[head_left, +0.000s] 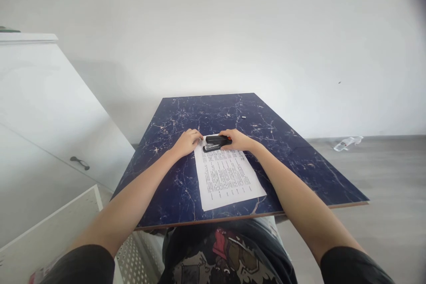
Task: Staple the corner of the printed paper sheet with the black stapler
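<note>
A printed white paper sheet (226,176) lies on a dark blue marbled board (299,155) across my lap. A black stapler (215,143) with an orange spot sits over the sheet's far edge. My right hand (240,140) is wrapped over the stapler's right end, fingers curled on it. My left hand (187,141) rests at the sheet's far left corner, fingers bent down onto the paper beside the stapler's left end.
A tiny pale scrap (244,117) lies on the board's far part. A white cabinet (43,111) with a dark handle (80,162) stands at left, a white perforated panel (66,226) below it. An empty plastic bottle (346,143) lies on the grey floor at right.
</note>
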Motion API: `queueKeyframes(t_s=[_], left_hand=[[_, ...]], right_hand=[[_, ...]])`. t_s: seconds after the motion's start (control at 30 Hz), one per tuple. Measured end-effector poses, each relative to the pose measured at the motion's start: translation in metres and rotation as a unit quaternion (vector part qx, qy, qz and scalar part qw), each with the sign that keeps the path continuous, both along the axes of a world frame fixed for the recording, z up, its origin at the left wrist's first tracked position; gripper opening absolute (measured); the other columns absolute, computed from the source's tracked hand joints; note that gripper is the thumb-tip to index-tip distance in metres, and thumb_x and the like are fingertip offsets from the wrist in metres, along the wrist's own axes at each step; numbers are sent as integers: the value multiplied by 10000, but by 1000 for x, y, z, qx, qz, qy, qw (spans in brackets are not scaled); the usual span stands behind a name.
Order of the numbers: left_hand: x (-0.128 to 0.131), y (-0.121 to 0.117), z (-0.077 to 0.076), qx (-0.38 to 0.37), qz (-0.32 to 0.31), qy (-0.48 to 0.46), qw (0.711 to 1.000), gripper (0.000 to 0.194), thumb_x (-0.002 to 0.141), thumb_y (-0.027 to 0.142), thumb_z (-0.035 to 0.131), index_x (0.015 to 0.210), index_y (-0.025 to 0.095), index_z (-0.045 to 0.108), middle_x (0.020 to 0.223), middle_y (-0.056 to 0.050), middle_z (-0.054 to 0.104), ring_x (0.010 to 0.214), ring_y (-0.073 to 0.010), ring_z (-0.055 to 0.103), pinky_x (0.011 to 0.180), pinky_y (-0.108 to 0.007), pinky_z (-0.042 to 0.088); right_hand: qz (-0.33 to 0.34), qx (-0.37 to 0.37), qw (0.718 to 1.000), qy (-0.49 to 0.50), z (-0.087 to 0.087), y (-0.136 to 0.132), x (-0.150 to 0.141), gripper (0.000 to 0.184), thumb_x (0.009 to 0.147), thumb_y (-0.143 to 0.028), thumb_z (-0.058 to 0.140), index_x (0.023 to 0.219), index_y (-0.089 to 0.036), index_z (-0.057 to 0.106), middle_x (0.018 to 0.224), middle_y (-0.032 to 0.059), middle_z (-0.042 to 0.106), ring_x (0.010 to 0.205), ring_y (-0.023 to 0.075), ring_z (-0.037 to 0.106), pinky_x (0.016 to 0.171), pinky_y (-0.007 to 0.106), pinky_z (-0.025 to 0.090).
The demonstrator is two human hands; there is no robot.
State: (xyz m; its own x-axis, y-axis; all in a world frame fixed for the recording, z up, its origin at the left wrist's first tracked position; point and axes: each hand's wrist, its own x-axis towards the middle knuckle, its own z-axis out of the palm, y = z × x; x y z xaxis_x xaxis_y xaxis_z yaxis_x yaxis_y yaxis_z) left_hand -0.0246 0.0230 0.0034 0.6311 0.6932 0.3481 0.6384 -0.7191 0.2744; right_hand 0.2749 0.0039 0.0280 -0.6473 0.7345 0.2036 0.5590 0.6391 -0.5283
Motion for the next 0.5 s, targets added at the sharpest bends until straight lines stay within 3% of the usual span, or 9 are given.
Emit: queueKeyframes(t_s=[0.23, 0.4, 0.5], left_hand=[[1, -2, 1, 2, 14, 10, 1000, 276, 934, 132, 499, 1052, 204, 738, 1144, -80, 679, 1025, -244, 567, 942, -425, 477], [1, -2, 1, -4, 16, 8, 1000, 261, 927, 142, 521, 1056, 206, 738, 1138, -83, 682, 1018, -248, 568, 942, -433, 477], [1, -2, 0, -6, 18, 11, 1000, 255, 936, 154, 520, 1057, 207, 737, 1142, -83, 681, 1029, -254, 568, 944, -438, 473]], right_hand=[[-28, 14, 999, -11, 1, 0, -3, 340, 749, -384, 797, 1032, -219, 706, 933, 38, 728, 827, 215, 651, 755, 326, 452], [-10, 17, 1000, 19, 5, -7, -11, 419, 793, -388, 769, 1176, -245, 679, 1120, 67, 737, 964, 245, 675, 830, 356, 489], [0, 18, 1000, 26, 8, -11, -17, 351, 845, -330, 716, 1184, -250, 672, 1110, 59, 742, 945, 228, 682, 818, 344, 495]])
